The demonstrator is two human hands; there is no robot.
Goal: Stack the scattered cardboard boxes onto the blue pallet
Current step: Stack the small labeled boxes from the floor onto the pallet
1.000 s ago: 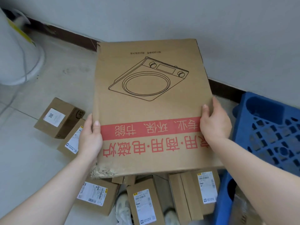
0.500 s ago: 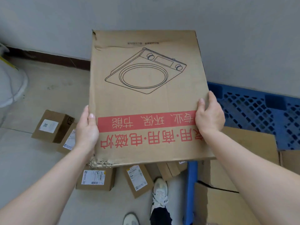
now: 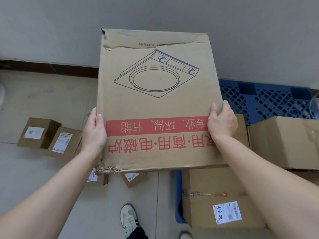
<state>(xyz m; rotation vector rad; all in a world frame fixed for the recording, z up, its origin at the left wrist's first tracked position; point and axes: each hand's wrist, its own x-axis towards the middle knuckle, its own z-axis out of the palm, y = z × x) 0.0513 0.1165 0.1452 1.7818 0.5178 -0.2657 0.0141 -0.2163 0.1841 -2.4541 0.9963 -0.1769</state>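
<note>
**Hazards, left to right.** At 9 o'clock two small labelled boxes (image 3: 38, 132) lie on the floor, touching each other. More small boxes are partly hidden under the carried load at 6 o'clock, near the shoe (image 3: 128, 216). I judge that a step taken while the load blocks my view could catch one of them.

The large flat box (image 3: 155, 94) has a crushed near-left corner (image 3: 107, 168) and a torn far flap. I expect that corner to buckle further if it lands first. The box is wide and is held only at its side edges, so I judge it could tilt or slide if either hand loosens.

At 3 o'clock the blue pallet (image 3: 269, 99) already carries two brown boxes (image 3: 222, 190) whose tops are not plainly level. A flat box set across them may rock.

**Grip.** The left hand (image 3: 95, 135) clasps the left edge of the flat box, with the thumb flat on the printed face. The right hand (image 3: 221, 122) clasps the right edge in the same way, level with the red band. The fingers of both hands are hidden behind the box.

**Load position.** The flat box is off the floor at centre view and tilted toward me. Its right edge overlaps the stacked boxes on the pallet. It has not yet been set down.
</note>
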